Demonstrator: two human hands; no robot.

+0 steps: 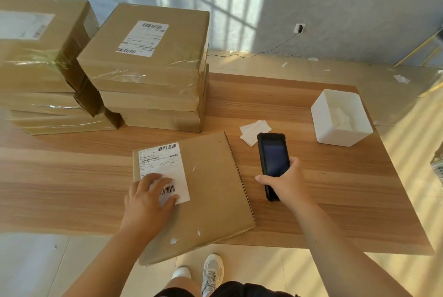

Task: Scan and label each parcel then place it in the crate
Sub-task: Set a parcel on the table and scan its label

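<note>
The wooden table [323, 212] carried a left stack [36, 68] and a right stack [148, 76] of taped parcels at its far side. A flat parcel [211, 188] overhung the near edge. White slips [251, 130] lay near a white tub [335, 137] (whether the black scanner [273, 152] touched the wood was unclear).

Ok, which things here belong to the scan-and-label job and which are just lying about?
Job: flat brown cardboard parcel under left hand; black handheld scanner in right hand; stacked brown taped cartons; white label slips.
Lying about: white square plastic tub; black wall cable.
</note>
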